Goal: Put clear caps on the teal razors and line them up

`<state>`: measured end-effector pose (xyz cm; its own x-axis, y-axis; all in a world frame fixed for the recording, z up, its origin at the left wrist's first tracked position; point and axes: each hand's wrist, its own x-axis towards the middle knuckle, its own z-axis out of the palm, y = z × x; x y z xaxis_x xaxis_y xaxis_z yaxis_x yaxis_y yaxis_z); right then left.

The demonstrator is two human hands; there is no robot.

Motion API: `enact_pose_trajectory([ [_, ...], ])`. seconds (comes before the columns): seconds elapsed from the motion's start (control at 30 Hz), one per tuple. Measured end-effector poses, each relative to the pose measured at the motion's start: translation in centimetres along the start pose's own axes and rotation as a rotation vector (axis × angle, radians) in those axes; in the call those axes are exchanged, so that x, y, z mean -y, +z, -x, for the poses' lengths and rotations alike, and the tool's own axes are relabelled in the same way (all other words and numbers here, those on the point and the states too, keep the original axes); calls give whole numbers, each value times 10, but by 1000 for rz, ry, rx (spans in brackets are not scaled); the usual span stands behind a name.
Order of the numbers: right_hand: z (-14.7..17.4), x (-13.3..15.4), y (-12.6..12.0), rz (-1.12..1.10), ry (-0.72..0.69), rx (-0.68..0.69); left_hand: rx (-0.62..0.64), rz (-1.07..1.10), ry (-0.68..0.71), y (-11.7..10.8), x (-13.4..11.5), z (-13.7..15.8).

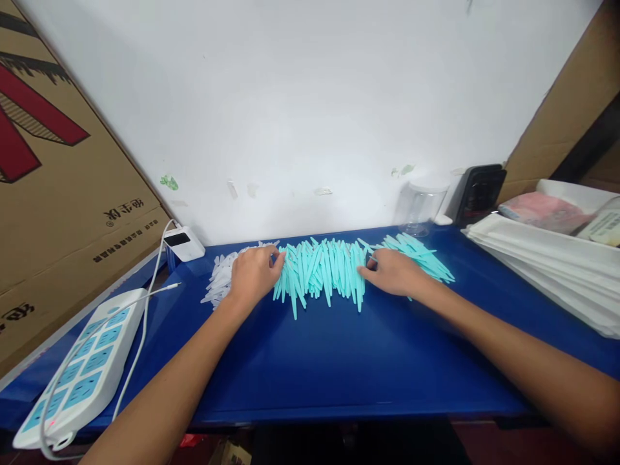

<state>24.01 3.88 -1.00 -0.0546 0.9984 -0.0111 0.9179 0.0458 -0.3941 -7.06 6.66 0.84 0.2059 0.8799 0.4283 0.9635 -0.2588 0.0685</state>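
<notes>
A wide pile of slender teal plastic sticks (320, 271), tapered at the ends, lies across the blue table. My left hand (254, 271) is at the pile's left edge, its fingers curled and the thumb close to the index finger. What they hold, if anything, is hidden. Partly behind that hand lies a heap of pale lilac-white sticks (220, 278). At the right edge of the teal pile, my right hand (392, 270) has its thumb and fingers closed around a teal stick, which shows only in part. Behind my right hand is a second group of teal sticks (421, 252).
A white power strip (92, 368) with cables and a small white device (184, 243) are at the left, beside a big cardboard box (72, 161). At the right stand a clear jar (417, 210), a black object (479, 190) and stacked white trays (542, 258). A white wall (310, 116) rises behind.
</notes>
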Motion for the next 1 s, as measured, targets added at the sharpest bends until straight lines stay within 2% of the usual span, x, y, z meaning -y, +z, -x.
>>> enact_pose_trajectory([
  [0.37,4,13,-3,-131,42,119,43,-2,-13,-1,1,-1],
  [0.57,-1,11,3,-65,-1,70,40,2,-12,-1,0,-1],
  [1.0,4,11,-6,11,44,110,40,7,-34,-5,2,-2],
])
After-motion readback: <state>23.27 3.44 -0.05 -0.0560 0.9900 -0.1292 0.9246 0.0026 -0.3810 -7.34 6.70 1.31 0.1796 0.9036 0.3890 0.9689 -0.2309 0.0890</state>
